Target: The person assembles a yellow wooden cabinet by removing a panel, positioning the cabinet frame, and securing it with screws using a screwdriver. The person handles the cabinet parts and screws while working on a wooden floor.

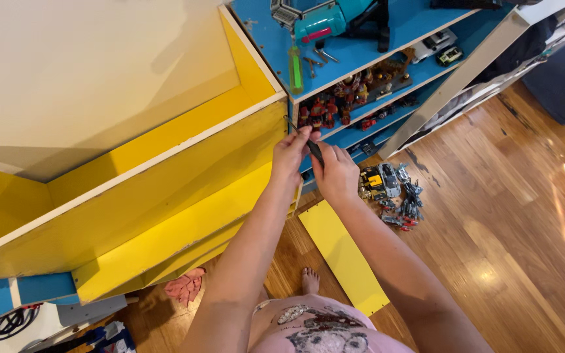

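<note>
Hands meet at mid-frame: left hand [289, 151] pinches the tip and right hand [336, 173] grips the handle of a slim, rigid, light dark metal screwdriver [310, 147] against the yellow wooden shelf edge [281, 124].

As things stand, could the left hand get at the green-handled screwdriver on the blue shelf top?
Probably yes. The left hand is at the yellow panel's edge, just below the green-handled screwdriver, with nothing between them. It would first have to leave the dark tool that both hands grip.
</note>
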